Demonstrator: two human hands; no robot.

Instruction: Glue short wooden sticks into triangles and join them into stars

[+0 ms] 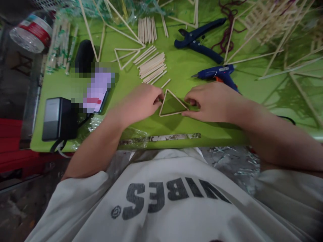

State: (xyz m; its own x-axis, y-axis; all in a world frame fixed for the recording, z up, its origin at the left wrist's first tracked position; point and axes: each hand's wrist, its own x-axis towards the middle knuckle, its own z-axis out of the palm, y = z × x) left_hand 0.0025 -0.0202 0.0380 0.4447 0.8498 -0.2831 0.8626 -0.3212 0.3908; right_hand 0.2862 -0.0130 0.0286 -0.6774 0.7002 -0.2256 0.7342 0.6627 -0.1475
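Observation:
A small triangle of thin wooden sticks (174,113) lies between my two hands on the green table (121,121). My left hand (143,102), fingers curled together, grips its left side. At its right corner, my right hand (210,102) pinches the stick ends between thumb and fingers. Just above my right hand rests a blue glue gun (217,72). Bundled short sticks (152,66) lie above my left hand, with one loose stick (166,83) near the triangle's top. Another stick triangle (126,58) is further up and left.
Blue cutters (199,38) and stick frames (267,57) are at the upper right. On the left are a phone (99,89), a black box (59,119), a dark cylinder (85,55) and a bottle (32,32). A stained metal strip (175,137) lies by the near edge.

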